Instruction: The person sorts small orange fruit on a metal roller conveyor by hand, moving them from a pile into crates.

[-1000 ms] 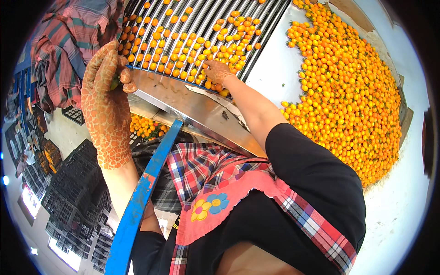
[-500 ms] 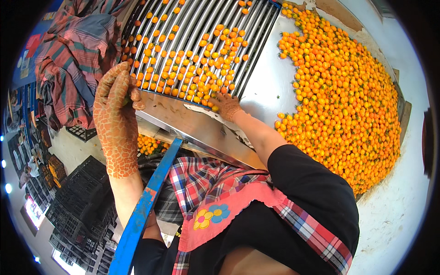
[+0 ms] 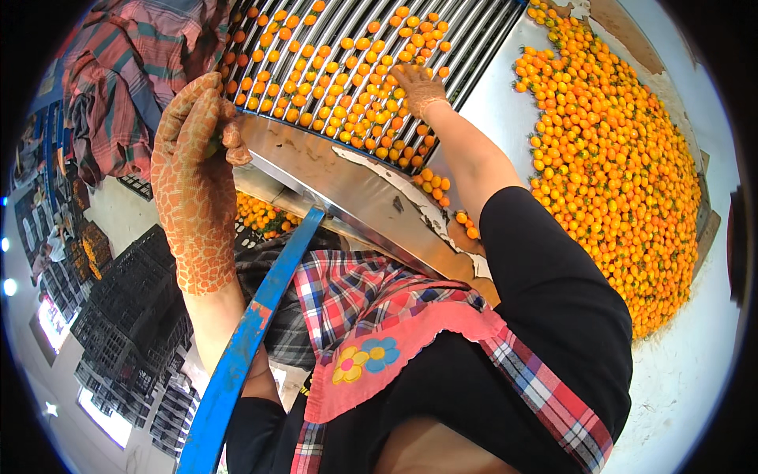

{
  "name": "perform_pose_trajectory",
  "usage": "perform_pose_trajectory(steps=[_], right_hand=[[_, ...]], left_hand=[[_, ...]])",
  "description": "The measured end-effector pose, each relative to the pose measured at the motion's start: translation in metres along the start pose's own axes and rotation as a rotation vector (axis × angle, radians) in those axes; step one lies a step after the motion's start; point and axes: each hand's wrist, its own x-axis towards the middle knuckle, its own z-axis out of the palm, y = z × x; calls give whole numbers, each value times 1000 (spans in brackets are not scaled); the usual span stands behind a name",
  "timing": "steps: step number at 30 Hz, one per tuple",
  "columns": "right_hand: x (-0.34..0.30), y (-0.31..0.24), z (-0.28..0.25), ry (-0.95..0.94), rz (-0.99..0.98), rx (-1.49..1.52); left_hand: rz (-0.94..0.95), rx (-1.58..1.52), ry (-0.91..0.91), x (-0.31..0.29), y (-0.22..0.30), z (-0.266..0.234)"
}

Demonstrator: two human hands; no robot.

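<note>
Small round orange fruits (image 3: 347, 99) are spread over a bed of metal rollers (image 3: 474, 71). My right hand (image 3: 418, 85), in a brown patterned glove, reaches palm down over the right part of the rollers, its fingers stretched out and touching or just above the fruits. Raised at the left edge of the rollers is my left hand (image 3: 193, 150), in a long glove of the same pattern. Its fingers are curled in towards the thumb, with a bit of something dark green between them, mostly hidden.
A large heap of the same fruits (image 3: 616, 189) covers the metal table to the right. A blue bar (image 3: 253, 332) slants up in front of me. Plaid cloths (image 3: 134, 87) hang at the upper left. Black crates (image 3: 134, 308) are stacked lower left.
My right hand has moved up and away from the near edge, farther onto the rollers. Several fruits now lie past the rollers' near right corner. My left hand stays curled, slightly higher.
</note>
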Motion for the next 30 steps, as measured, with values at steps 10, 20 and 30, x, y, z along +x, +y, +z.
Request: perform_pose_trajectory(steps=[10,20,30], right_hand=[[-137,10,91,-16,-64,156],[-270,32,156,-135,856,319],[-105,1,96,192,523,924]], left_hand=[[26,-2,50,11,1,18],[25,-141,-105,23,-2,3],[4,-95,38,-5,5,-10]])
